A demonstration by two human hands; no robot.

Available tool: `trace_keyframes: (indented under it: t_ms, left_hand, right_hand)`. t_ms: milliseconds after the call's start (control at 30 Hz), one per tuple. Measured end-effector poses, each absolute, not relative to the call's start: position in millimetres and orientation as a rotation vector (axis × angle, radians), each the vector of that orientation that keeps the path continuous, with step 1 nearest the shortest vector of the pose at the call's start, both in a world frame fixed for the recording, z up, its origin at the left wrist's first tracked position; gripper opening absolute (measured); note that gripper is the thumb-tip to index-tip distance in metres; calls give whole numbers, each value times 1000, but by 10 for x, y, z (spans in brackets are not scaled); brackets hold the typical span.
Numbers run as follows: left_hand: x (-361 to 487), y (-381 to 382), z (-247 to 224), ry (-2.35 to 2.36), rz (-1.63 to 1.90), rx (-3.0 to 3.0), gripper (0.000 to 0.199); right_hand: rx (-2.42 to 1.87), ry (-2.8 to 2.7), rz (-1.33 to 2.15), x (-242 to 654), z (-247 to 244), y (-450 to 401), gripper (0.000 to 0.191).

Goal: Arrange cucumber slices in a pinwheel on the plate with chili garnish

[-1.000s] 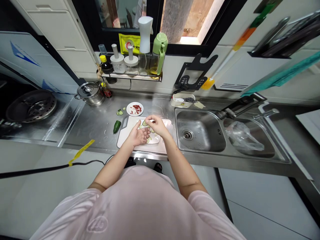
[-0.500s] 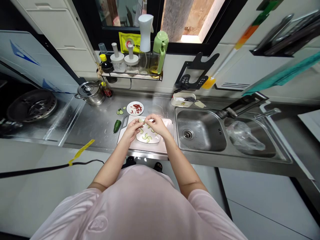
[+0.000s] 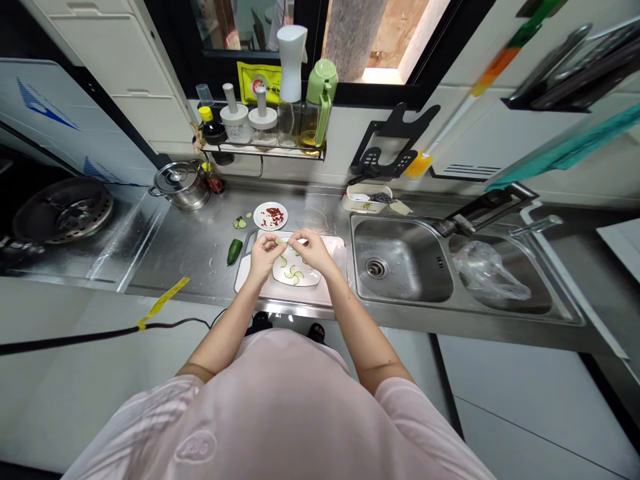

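Observation:
My left hand (image 3: 264, 257) sits over the left edge of a white plate (image 3: 305, 280) and pinches a thin cucumber slice (image 3: 277, 241) in its fingertips. My right hand (image 3: 313, 251) is close by above the plate's top edge, with its fingers bunched; whether they hold anything is hidden. Several curved cucumber slices (image 3: 292, 273) lie on the plate, which rests on a white cutting board (image 3: 253, 283). Left of the board lies a dark green cucumber piece (image 3: 234, 251), and a few slices (image 3: 240, 223) sit beyond it. A small plate of chopped red chili (image 3: 271, 215) stands behind the board.
A steel sink (image 3: 395, 260) with a plastic bag in its second basin (image 3: 490, 271) lies right of the board. A steel pot (image 3: 181, 186) and a gas burner (image 3: 63, 210) are to the left. A shelf of bottles (image 3: 260, 152) stands along the back wall.
My left hand has turned from open, palm up, to a fingertip pinch on a cucumber slice. Both hands have drawn closer together toward the plate's top edge.

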State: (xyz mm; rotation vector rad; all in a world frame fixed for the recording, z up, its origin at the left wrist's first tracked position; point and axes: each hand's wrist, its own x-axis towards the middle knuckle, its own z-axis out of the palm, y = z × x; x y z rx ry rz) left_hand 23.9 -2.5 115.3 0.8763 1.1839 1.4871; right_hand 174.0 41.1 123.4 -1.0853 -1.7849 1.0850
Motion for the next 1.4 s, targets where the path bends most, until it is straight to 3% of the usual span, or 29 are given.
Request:
trace_keyframes:
  t_ms: [1100,1400]
  left_hand:
    - [272,27,988,1265,1525,834,30]
    - [82,79,852,1359,1452,857,21]
  right_hand:
    - [-1130,-1824,1116,1723,1129,494,15]
    - [-1174,-1978,1228,1757,1047,694,17]
